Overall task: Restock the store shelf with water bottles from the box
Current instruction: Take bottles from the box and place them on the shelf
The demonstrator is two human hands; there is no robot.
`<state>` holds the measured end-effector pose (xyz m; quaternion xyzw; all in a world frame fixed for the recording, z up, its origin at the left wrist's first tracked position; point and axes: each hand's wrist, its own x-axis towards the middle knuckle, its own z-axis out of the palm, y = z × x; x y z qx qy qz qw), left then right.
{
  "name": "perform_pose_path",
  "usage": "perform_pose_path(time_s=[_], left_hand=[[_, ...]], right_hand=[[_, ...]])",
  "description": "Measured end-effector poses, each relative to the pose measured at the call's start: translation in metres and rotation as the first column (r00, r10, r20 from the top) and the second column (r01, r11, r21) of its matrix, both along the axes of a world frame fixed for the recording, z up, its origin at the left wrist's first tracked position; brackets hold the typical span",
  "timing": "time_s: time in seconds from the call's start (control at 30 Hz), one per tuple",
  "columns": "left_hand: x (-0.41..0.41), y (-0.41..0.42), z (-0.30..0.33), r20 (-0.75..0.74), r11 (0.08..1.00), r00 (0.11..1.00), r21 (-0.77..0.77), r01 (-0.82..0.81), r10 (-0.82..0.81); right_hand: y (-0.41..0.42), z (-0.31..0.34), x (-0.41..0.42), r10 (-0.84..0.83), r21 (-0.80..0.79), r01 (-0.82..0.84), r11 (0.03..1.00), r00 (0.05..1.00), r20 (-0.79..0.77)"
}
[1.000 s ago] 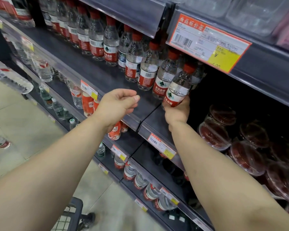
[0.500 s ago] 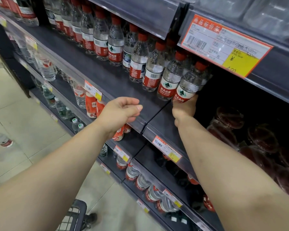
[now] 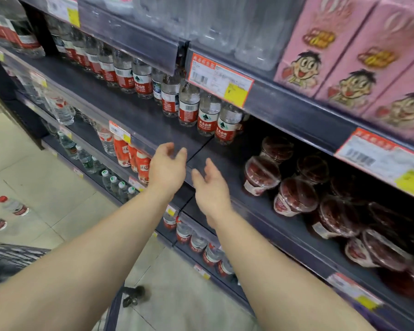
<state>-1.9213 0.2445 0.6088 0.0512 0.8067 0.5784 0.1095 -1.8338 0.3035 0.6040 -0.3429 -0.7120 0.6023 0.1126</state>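
Nearest the camera, two bare forearms are extended from the lower edge toward the shelving. The left hand [image 3: 167,170] is held in front of the dark shelf [image 3: 120,108] edge, fingers loosely spread and slightly bent, nothing gripped. Just beside it at 3 o'clock, the right hand [image 3: 212,190] is held palm inward with its fingers relaxed and apart, also empty. Neither hand is touching a bottle.

At 8 o'clock from the hands, part of a dark wheeled cart [image 3: 120,304] is seen on the tiled floor [image 3: 46,187]. Farther out at 9 o'clock, loose water bottles [image 3: 13,206] are lying on the floor; whether they are wrapped cannot be told.

Beyond the hands, at 12 o'clock, a row of red-labelled water bottles [image 3: 204,118] is standing upright along the back of the shelf, running off toward 10 o'clock. The end bottle [image 3: 227,124] is placed at the right end of that row, just beside its neighbour. The front part of the shelf is bare.

At 3 o'clock from the hands, lidded cups of red dessert [image 3: 261,175] are stacked on the neighbouring shelf section. At 1 o'clock, an orange-framed price tag [image 3: 221,80] is fixed to the rail of the shelf above, and pink cartoon-printed cartons [image 3: 325,44] are set on that upper shelf. Small red-and-white drink bottles [image 3: 122,149] are seen on a lower shelf at 9 o'clock.
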Motion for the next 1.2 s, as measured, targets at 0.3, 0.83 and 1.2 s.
perform_pose_path(time_s=[0.3,0.83,1.2], left_hand=[[0.150,0.009,0.045,-0.108,0.966,0.982,-0.228,0.126,-0.153],[0.644,0.047,0.069,-0.083,0.630,0.655,-0.389,0.672,-0.751],[0.719,0.090,0.042,-0.052,0.420,0.472,-0.552,0.720,-0.880]], right_hand=[[0.012,0.065,0.200,-0.047,-0.005,0.047,0.999,0.999,-0.015],[0.042,0.083,0.734,-0.486,0.253,0.428,0.868,0.836,0.256],[0.063,0.055,0.826,-0.605,0.283,0.537,0.795,0.735,0.305]])
